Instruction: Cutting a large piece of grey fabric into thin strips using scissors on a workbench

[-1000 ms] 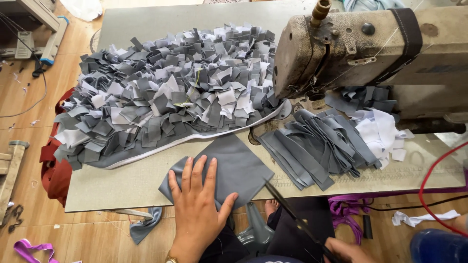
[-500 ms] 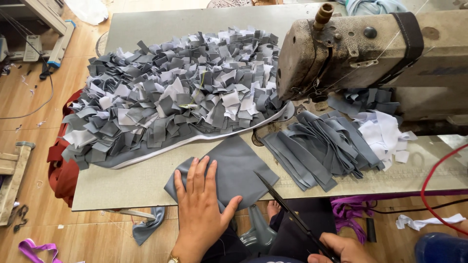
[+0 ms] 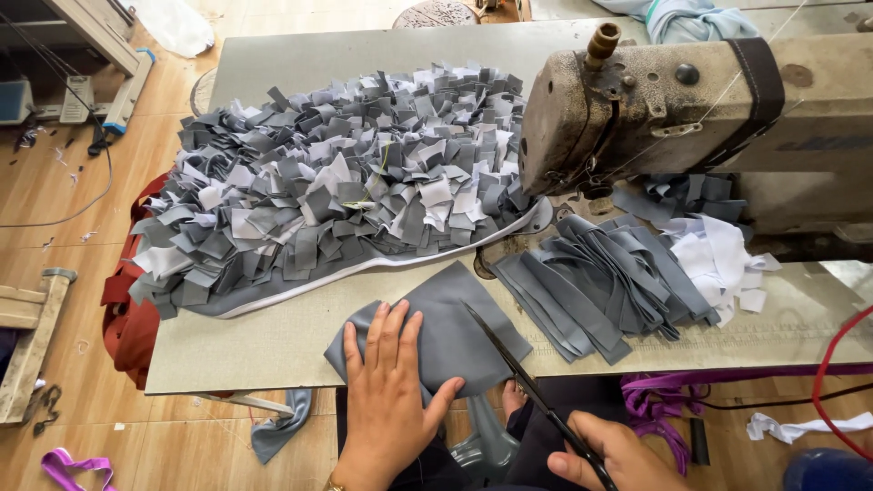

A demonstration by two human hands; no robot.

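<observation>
Left hand (image 3: 389, 393) flat, fingers spread, pressing a folded grey fabric square (image 3: 436, 335) at the worktop's (image 3: 264, 341) near edge. Right hand (image 3: 611, 455) clenched around the handles of black scissors (image 3: 518, 373); blades slightly parted, tips over the square's right part. Tufted grey-and-white fabric mat (image 3: 336, 186) covers the left half. Grey fabric strips (image 3: 596, 277) lie under the sewing machine (image 3: 691, 100) arm, right side.

From my remote seat I find little of that kind here. At the far left edge, on the floor beside the table, stands a small boxy device (image 3: 15, 98) whose pale blue face may be a screen; I cannot tell. I spot no packages, labels or signs anywhere else.
</observation>
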